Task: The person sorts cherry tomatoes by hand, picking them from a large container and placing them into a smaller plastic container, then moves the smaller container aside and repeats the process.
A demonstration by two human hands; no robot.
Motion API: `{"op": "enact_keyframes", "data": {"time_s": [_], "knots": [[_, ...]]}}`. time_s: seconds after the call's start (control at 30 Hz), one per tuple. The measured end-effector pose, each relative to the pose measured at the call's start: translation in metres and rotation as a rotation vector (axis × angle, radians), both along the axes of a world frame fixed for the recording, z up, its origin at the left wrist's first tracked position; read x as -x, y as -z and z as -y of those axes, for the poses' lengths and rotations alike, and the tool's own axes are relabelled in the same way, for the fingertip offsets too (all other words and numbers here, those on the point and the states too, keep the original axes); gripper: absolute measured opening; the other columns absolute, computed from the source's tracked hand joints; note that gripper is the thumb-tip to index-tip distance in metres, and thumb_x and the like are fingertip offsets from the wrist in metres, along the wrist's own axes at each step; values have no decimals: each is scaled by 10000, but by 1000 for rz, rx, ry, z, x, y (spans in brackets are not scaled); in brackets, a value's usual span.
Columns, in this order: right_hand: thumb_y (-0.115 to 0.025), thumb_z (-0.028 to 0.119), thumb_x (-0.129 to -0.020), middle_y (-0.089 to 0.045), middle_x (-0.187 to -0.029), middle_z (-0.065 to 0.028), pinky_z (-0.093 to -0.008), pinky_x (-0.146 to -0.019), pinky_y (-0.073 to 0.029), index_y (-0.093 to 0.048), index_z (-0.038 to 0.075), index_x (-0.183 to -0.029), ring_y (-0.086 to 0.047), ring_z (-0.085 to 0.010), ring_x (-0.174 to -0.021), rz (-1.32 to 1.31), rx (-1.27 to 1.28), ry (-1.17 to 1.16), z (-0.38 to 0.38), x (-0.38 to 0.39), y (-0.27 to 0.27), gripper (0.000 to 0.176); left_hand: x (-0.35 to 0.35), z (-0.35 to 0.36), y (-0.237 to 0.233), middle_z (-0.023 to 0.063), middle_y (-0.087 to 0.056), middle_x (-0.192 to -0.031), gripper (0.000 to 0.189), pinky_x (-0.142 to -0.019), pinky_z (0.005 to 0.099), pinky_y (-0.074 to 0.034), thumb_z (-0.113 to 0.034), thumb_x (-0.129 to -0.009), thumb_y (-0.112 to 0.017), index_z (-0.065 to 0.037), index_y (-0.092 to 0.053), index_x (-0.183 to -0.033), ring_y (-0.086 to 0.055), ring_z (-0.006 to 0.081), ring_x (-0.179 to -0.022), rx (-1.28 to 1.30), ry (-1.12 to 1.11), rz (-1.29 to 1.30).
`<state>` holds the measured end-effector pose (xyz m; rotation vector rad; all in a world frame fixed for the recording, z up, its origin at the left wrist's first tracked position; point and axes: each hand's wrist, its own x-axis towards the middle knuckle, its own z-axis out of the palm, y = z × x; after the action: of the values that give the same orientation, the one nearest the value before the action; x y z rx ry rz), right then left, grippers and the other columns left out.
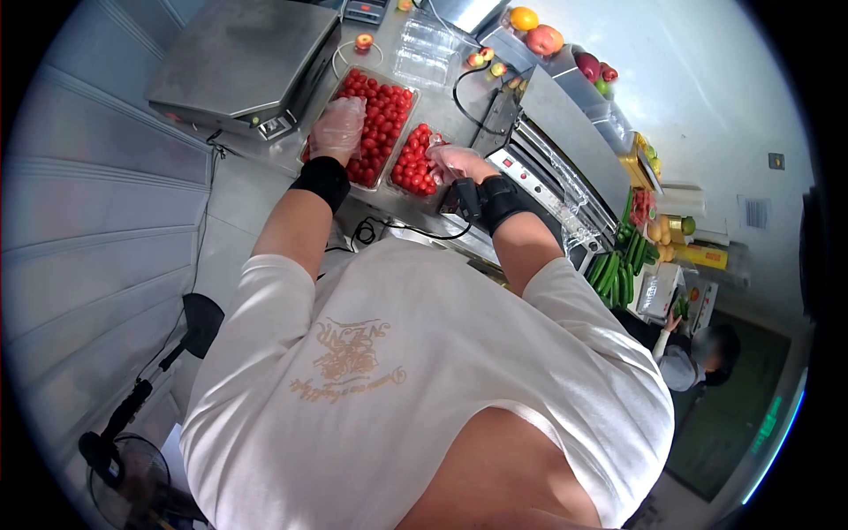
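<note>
My left hand (337, 129), in a clear plastic glove, reaches down onto the cherry tomatoes (382, 121) in a large clear tray (378, 185). Its fingertips are hidden among the fruit. Beside that tray stands a smaller clear plastic box (395, 179), also filled with cherry tomatoes (412, 162). My right hand (454, 161), gloved the same way, is closed at the small box's right edge, fingers bent over the rim. Black bands wrap both my wrists.
A steel-topped machine (243, 57) stands left of the tray, a wrapping machine (552, 163) to the right. Clear empty boxes (428, 51) and loose fruit (477, 60) lie behind. Cucumbers (614, 276) are piled farther right. Another person (689, 358) works at the far right.
</note>
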<state>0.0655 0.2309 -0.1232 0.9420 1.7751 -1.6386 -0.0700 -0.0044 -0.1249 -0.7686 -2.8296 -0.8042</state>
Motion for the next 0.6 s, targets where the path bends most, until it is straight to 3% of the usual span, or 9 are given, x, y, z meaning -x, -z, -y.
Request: {"op": "enact_keyframes", "data": {"time_s": [0.1, 0.17, 0.23, 0.27, 0.33, 0.37, 0.43, 0.5, 0.6], "knots": [[-562, 225, -908, -605, -781, -75, -289, -481, -447, -561, 67, -929, -613, -189, -601, 83, 105, 46, -18, -3, 6, 159, 0, 3, -3, 153, -661, -925, 312, -706, 458, -543, -328, -1002, -441, -101, -635, -914, -656, 344, -855, -115, 58, -27], [-559, 225, -909, -604, -798, -77, -259, -489, -428, -560, 67, -932, -620, -188, -628, 84, 306, 115, -26, -10, 4, 159, -7, 6, -25, 163, -655, -920, 315, -692, 455, -537, -332, -999, -444, -94, -635, -923, -653, 350, -821, -208, 100, -40], [-564, 220, -907, -597, -791, -71, -256, -499, -428, -564, 71, -938, -619, -189, -648, 69, 342, 123, -32, -15, 4, 152, -15, 7, -56, 195, -644, -1022, 347, -798, 464, -513, -348, -999, -448, -59, -640, -1011, -616, 392, -916, -230, -20, 547], [-570, 215, -905, -591, -785, -65, -253, -509, -429, -567, 76, -945, -618, -189, -667, 57, 378, 130, -34, -18, 5, 145, -14, 7, -48, 195, -644, -1022, 347, -798, 464, -513, -348, -999, -448, -59, -640, -1011, -616, 392, -916, -230, -19, 547], [-576, 209, -903, -585, -778, -59, -250, -518, -429, -571, 80, -951, -617, -189, -687, 42, 414, 136, -33, -24, 3, 138, -11, 8, -33, 193, -642, -1004, 343, -786, 484, -508, -358, -988, -471, -62, -641, -962, -615, 400, -903, -212, 36, 224], [-585, 214, -901, -583, -777, -55, -259, -522, -434, -573, 85, -954, -611, -190, -686, -60, 356, 97, -29, -29, -1, 140, -11, 10, -32, 193, -642, -1004, 343, -786, 484, -508, -358, -988, -471, -62, -641, -962, -615, 400, -903, -213, 37, 223], [-595, 219, -900, -581, -776, -52, -269, -525, -439, -574, 91, -958, -605, -191, -685, -165, 298, 61, -23, -29, -11, 142, -13, 13, -31, 154, -650, -951, 345, -796, 448, -527, -353, -993, -442, -83, -656, -966, -630, 353, -913, 1, 129, -3], [-597, 220, -902, -573, -772, -45, -280, -556, -457, -563, 100, -918, -587, -191, -664, 69, 248, 133, -9, -22, -32, 126, -10, 10, -30, 151, -655, -955, 353, -809, 446, -528, -364, -988, -450, -87, -667, -951, -631, 355, -921, 16, 83, 64], [-595, 235, -914, -561, -761, -38, -279, -566, -465, -552, 103, -879, -583, -187, -652, 105, 131, 137, 15, -19, -73, 144, -10, 9, -32, 149, -664, -962, 374, -824, 448, -529, -390, -977, -462, -93, -682, -920, -632, 358, -936, 43, 26, 119]]}}
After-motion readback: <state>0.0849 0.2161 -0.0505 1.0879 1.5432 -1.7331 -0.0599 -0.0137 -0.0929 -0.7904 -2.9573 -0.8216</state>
